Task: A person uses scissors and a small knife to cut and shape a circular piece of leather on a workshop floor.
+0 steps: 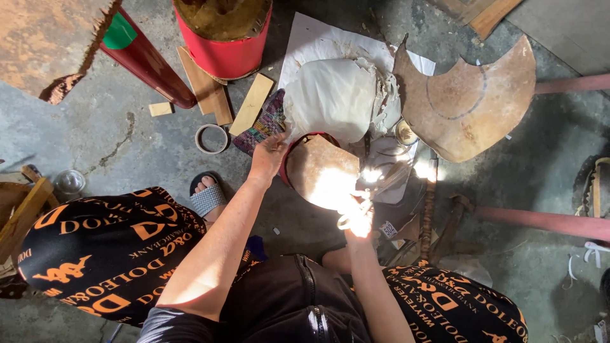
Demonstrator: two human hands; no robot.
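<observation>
While the person sits over a concrete floor (127,140), the scene reads so:

Left hand (268,154): fingers curled on the left edge of a round brown hide disc (321,171), gripping its rim.
Right hand (357,219): lost in sun glare; it seems closed through the loops of scissors (372,190), but how tightly I cannot tell.
Disc: on the floor between the two hands, tilted, with a red rim showing at its upper left.
Behind the disc: a white bag (333,95) on white paper (318,41).
Upper right: a large cut hide (470,101) with a drawn circle.
Top: a red drum (225,54), with wood blocks (251,105) beside it.
Left: a tape ring (211,138) near a sandalled foot (206,194).
</observation>
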